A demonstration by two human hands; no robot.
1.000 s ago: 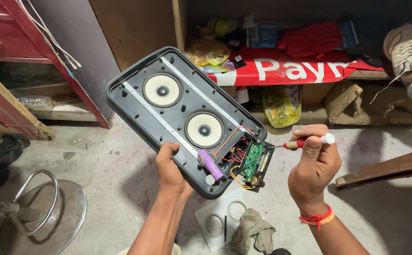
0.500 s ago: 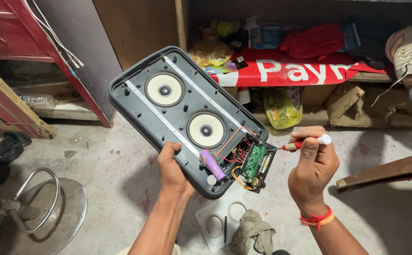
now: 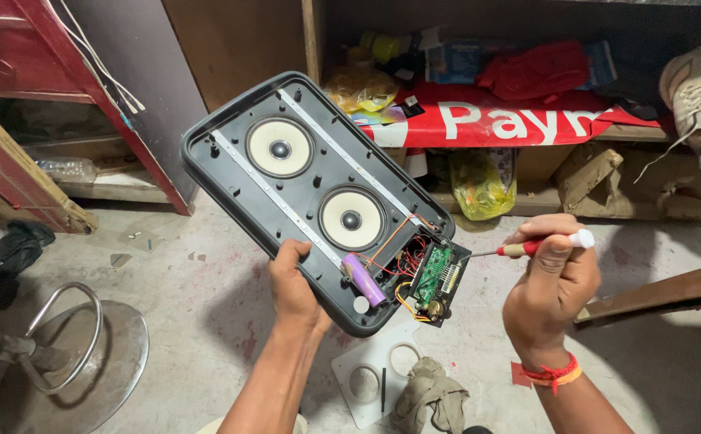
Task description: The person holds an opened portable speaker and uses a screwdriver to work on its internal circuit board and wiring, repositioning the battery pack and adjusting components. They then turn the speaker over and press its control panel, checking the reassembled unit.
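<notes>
- So the biggest thing in shot was the opened black plastic speaker housing (image 3: 302,185), held tilted up off the dusty concrete floor (image 3: 190,321), running from about 10 o'clock down to 5 o'clock across the middle of the frame.
- Inside it sat two round cream-coned speaker drivers (image 3: 280,148), one toward 11 o'clock and one nearer the centre, with pale strips running alongside them.
- Off at 8 o'clock on the floor was a round metal stool base with a chrome ring (image 3: 69,354).
- The right hand (image 3: 550,289) was at roughly 4 o'clock, fingers curled tight around a small screwdriver with a red handle and white cap (image 3: 539,245), the shaft lying near level and pointing left at the board.
- The left hand (image 3: 294,281) was at 6 o'clock, fingers wrapped over the housing's lower edge, thumb on the inside, holding the whole thing up.
- At 6 o'clock on the floor lay a white plastic panel with two round cut-outs (image 3: 370,374), with a crumpled grey rag (image 3: 431,398) partly over it.
- The green circuit board (image 3: 435,277) sat in the housing's lower corner, tangled in red and orange wires.
- Just left of the board was a purple cylindrical battery cell (image 3: 364,279).
</notes>
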